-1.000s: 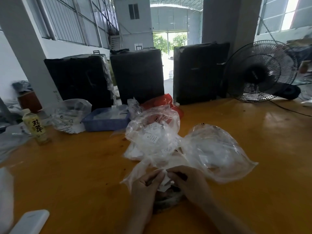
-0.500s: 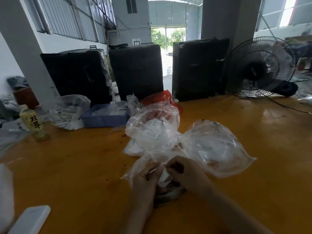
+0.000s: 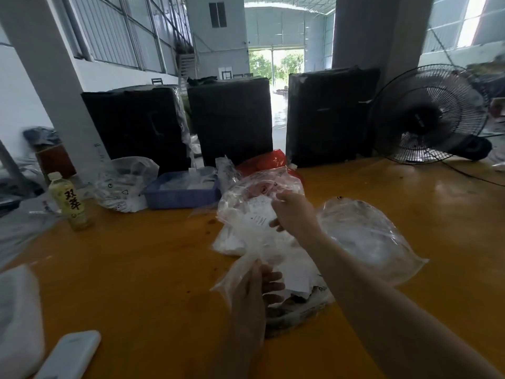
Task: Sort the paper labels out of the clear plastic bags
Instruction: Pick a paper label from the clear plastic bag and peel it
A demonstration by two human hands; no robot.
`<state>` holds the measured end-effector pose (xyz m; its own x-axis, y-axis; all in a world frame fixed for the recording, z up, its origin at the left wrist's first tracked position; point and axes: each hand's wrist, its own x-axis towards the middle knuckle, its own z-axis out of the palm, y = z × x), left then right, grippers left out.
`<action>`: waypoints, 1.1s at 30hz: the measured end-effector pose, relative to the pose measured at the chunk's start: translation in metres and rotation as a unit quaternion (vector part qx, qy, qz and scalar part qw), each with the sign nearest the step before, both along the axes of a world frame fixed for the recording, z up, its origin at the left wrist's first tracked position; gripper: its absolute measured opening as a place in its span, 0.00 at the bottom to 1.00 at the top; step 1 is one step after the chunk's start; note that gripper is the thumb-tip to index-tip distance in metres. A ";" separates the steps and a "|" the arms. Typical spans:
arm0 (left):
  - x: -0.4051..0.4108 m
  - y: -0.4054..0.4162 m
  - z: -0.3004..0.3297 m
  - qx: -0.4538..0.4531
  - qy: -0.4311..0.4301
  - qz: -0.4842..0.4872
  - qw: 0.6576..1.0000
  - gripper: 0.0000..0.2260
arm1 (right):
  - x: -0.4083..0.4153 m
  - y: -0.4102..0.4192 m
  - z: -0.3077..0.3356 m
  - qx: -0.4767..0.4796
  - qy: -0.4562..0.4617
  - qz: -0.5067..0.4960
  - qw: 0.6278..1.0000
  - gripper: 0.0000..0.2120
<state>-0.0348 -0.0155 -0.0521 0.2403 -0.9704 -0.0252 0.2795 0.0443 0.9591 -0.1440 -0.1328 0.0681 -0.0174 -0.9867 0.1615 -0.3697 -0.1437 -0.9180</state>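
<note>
Beyond the left hand [image 3: 254,294], pinching a clear plastic bag [image 3: 237,274], right hand [image 3: 293,214] grips white paper label [image 3: 259,216] over far pile.

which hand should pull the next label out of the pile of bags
Probably the right hand: it is already up at the pile of bags, touching a label. The left hand holds a nearer bag.

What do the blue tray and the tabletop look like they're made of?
Blue tray: likely moulded plastic, matte, judging by its uniform colour and thin rolled rim. Tabletop: probably wood under glossy orange-yellow lacquer; it mirrors the window light, though no grain is clear.
</note>
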 end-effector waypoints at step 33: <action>-0.002 0.002 -0.005 -0.047 -0.138 -0.005 0.989 0.23 | -0.123 0.047 -0.090 -0.074 0.332 -0.223 0.914 0.10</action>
<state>-0.0373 -0.0138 -0.0571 0.2164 -0.9676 0.1302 0.0079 0.1351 0.9908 -0.2673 -0.0856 -0.0223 -0.2614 -0.8721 0.4136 -0.8902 0.0522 -0.4525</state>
